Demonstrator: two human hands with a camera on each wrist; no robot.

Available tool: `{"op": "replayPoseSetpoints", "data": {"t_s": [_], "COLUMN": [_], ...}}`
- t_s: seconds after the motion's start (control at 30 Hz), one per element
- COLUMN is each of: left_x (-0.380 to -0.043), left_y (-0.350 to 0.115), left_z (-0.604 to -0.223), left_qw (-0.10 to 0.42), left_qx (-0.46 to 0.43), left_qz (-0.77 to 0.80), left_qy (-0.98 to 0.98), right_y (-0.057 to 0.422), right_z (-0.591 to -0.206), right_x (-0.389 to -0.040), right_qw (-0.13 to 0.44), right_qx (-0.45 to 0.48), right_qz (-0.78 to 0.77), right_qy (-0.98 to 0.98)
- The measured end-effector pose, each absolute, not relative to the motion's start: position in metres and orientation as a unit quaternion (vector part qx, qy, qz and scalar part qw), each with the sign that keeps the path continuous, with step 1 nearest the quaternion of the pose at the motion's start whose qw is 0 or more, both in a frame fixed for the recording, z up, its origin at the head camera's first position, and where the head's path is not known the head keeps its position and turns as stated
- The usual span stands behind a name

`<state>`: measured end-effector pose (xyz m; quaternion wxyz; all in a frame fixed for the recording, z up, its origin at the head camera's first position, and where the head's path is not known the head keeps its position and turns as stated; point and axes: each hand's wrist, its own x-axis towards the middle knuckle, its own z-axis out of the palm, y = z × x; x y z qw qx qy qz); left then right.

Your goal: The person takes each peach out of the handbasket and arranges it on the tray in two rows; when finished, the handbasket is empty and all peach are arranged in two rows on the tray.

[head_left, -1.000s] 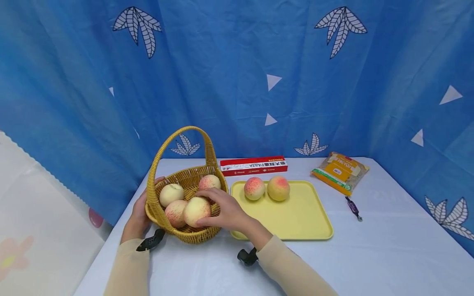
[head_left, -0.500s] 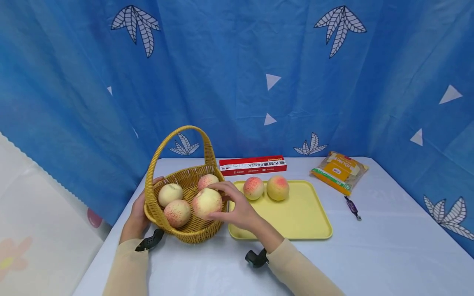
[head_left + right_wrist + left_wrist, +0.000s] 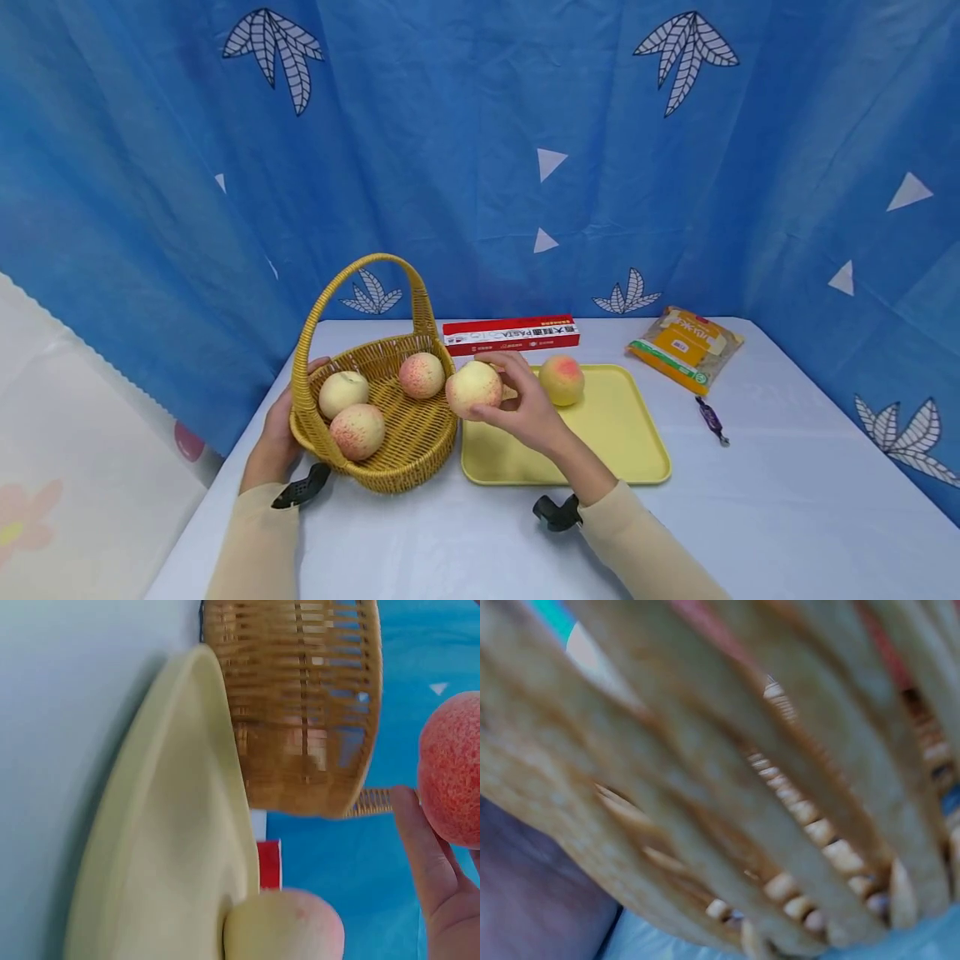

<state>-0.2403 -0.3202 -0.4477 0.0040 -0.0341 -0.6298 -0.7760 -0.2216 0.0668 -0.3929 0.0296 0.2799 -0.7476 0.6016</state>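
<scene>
My right hand (image 3: 525, 404) grips a pale yellow peach (image 3: 472, 387) blushed with pink, thumb below and fingers above, over the gap between basket and tray. In the right wrist view, the peach's red side (image 3: 454, 772) is cut off by the frame. Three more peaches lie in the wicker basket (image 3: 420, 433): a pale one (image 3: 343, 393), a speckled one (image 3: 357, 432) and a pinkish one (image 3: 422, 375). My left hand (image 3: 273, 433) holds the basket's left side, its fingers partly hidden; the left wrist view is filled by blurred weave (image 3: 705, 787).
A yellow tray (image 3: 630, 454) stands right of the basket. One peach (image 3: 562, 381) shows on it; another behind my right hand is mostly hidden. Behind lie a red pasta box (image 3: 512, 335), a grain bag (image 3: 686, 348) and a small purple wrapped item (image 3: 711, 418).
My right hand has lifted the peach out of the basket and carried it right, to the tray's left edge. My left hand stays on the basket.
</scene>
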Motion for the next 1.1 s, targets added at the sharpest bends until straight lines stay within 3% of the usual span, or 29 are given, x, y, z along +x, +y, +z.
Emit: {"op": "replayPoseSetpoints", "data": {"t_s": [0.6, 1.1], "left_x": [-0.24, -0.24], "left_y": [-0.321, -0.32], "left_z": [-0.448, -0.448], "left_qw": [-0.003, 0.003], "left_qx": [-0.023, -0.02], "left_qz": [-0.771, -0.766], "left_qy": [-0.637, -0.643], "right_y": [0.134, 0.186], "right_z": [-0.374, -0.365], "right_x": [-0.238, -0.249], "right_qw": [0.115, 0.118], "right_qx": [0.211, 0.145], "right_qz": [0.57, 0.486], "right_qy": [-0.786, -0.854]}}
